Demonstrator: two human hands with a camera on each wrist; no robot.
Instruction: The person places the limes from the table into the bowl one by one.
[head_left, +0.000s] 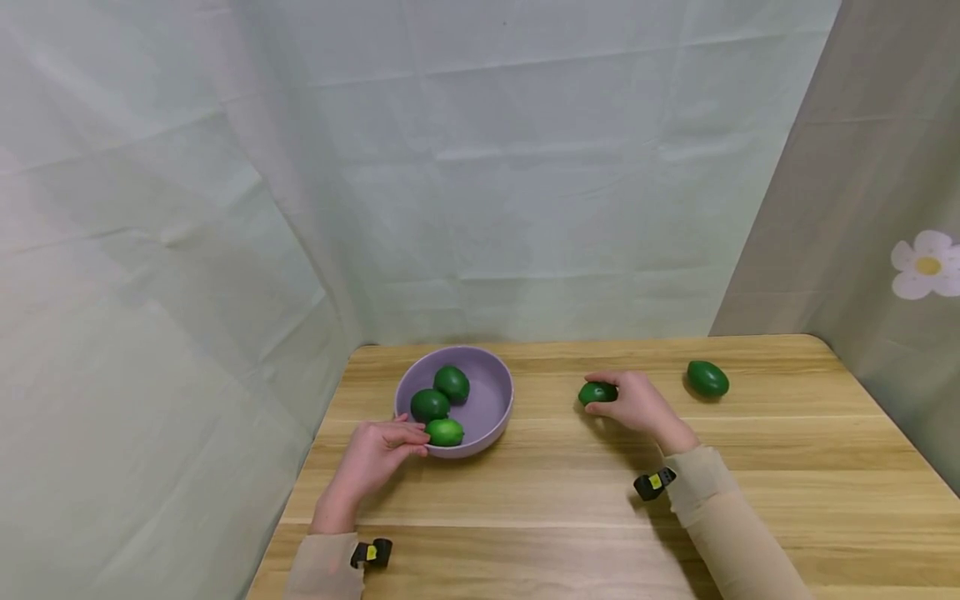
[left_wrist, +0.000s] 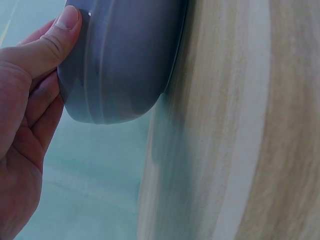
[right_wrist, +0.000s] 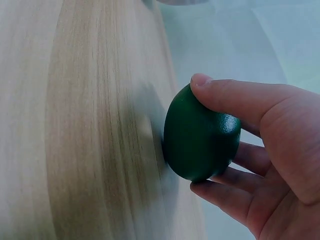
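My left hand [head_left: 378,454] pinches the near left rim of a purple bowl [head_left: 489,400], with the thumb on the outer wall in the left wrist view. Inside the bowl lie a bright green lime [head_left: 446,432], right by my left fingertips, and two dark green fruits [head_left: 452,383]. Farther right, my right hand [head_left: 636,407] holds another dark green, egg-shaped fruit [right_wrist: 192,140] between thumb and fingers, close over the tabletop. Its skin looks smooth and finely pebbled in the right wrist view.
One more dark green fruit [head_left: 708,379] lies on the wooden table [head_left: 540,508], to the right of my right hand. Pale cloth [head_left: 540,208] hangs behind the table's back edge and along its left side. A brownish cloth with a white flower hangs at the right.
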